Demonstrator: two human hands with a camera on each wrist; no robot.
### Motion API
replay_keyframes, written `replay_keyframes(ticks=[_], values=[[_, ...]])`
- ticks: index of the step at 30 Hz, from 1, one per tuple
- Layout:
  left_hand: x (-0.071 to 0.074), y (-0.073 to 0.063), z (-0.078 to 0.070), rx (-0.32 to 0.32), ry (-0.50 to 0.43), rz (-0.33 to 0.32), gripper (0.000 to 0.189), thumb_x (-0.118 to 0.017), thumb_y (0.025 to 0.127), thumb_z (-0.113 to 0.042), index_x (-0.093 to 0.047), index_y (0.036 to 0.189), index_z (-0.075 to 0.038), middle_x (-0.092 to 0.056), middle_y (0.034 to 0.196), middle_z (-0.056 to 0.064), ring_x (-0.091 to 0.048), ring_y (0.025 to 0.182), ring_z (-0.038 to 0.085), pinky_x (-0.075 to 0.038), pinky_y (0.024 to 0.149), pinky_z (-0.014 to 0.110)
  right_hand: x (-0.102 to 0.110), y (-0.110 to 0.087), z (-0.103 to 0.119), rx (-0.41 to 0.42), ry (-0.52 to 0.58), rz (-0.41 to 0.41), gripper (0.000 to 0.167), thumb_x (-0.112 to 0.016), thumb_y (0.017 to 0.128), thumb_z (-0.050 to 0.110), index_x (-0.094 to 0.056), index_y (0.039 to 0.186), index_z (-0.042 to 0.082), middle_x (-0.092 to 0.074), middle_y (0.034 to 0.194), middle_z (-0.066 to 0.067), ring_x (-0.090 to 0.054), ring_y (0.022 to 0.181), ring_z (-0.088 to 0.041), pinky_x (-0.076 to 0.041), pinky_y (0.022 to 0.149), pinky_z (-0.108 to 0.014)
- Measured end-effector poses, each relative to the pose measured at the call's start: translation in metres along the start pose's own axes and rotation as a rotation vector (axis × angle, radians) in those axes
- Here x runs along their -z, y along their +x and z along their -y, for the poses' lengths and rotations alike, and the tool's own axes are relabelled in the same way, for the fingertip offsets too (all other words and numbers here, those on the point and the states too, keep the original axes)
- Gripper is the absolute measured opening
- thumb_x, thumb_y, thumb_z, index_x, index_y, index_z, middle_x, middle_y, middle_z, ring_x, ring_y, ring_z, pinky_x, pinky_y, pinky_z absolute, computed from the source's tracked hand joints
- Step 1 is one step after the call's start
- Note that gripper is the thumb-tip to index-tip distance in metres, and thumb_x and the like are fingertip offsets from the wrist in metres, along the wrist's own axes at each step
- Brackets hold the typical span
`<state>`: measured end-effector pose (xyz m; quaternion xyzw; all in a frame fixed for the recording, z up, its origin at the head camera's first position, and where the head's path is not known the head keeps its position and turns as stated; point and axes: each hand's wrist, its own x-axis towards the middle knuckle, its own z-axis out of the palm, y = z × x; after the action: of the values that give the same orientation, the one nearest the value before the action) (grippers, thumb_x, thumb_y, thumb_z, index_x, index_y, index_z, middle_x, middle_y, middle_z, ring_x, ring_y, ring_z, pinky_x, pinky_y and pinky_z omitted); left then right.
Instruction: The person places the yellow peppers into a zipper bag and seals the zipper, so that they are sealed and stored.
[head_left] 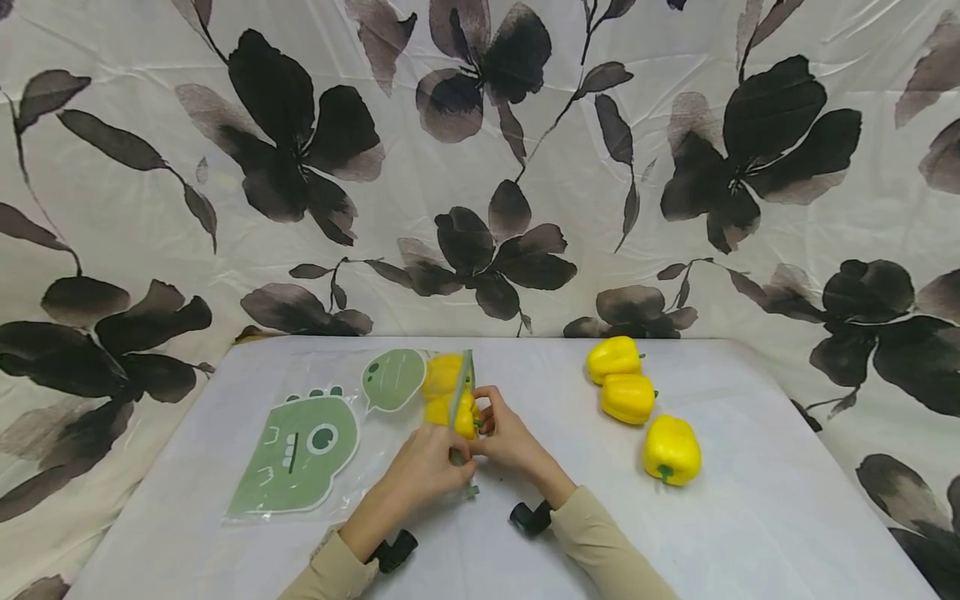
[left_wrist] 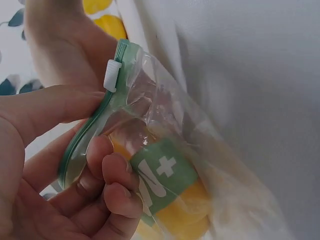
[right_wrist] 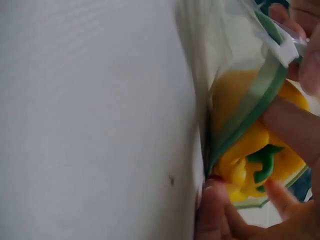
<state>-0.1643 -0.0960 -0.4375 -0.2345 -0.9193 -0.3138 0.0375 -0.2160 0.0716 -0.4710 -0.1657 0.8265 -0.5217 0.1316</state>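
Currently, a clear zip bag lies on the left part of the white table, green dinosaur print facing up. Its long axis appears to run left to right; mouth points to the person's right, green strip running roughly near-far across that end. White slider sits by one end of the strip, seen from the left wrist.

Contents: two yellow peppers visible, side by side at the mouth. Near pepper has its stem directed right, out of the opening; far pepper shows mostly through film.

Hands: left hand narrow, pinching the strip between thumb and fingers. Right hand bends its fingers about the near pepper, touching it and the strip's edge; I cannot tell which it actually grips.

Outside the bag, three loose peppers lie well apart on the right. Back one and middle one are close together, stems right; front one points its stem toward the person.
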Motion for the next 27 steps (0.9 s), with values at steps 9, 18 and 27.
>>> replay_keyframes(ticks=[9, 18, 27], values=[[0.001, -0.001, 0.001, -0.023, 0.022, -0.035, 0.015, -0.079, 0.074, -0.01, -0.069, 0.064, -0.014, -0.053, 0.055, -0.012, -0.043, 0.049, 0.001, -0.039, 0.047, 0.02, 0.006, 0.0, -0.01, 0.066, 0.102, 0.058, 0.07, -0.078, 0.078, 0.001, -0.045, 0.139, 0.01, -0.055, 0.109, -0.017, -0.055, 0.096, -0.032, -0.044, 0.079, -0.029], [0.004, -0.002, -0.002, -0.01, 0.053, -0.042, 0.013, -0.08, 0.073, -0.012, -0.07, 0.065, -0.014, -0.056, 0.058, -0.011, -0.046, 0.053, 0.003, -0.04, 0.049, 0.021, -0.006, -0.002, -0.001, 0.079, -0.014, -0.003, 0.067, -0.078, 0.078, 0.001, -0.048, 0.137, 0.014, -0.057, 0.096, -0.013, -0.052, 0.084, -0.02, -0.044, 0.075, -0.027], [0.001, -0.001, 0.001, 0.019, 0.098, -0.054, 0.014, -0.081, 0.075, -0.017, -0.07, 0.067, -0.018, -0.053, 0.058, -0.013, -0.045, 0.053, 0.003, -0.038, 0.048, 0.023, -0.001, -0.005, 0.004, 0.072, -0.073, 0.029, 0.072, -0.078, 0.081, 0.006, -0.044, 0.143, 0.018, -0.059, 0.101, -0.013, -0.055, 0.086, -0.021, -0.047, 0.076, -0.032]])
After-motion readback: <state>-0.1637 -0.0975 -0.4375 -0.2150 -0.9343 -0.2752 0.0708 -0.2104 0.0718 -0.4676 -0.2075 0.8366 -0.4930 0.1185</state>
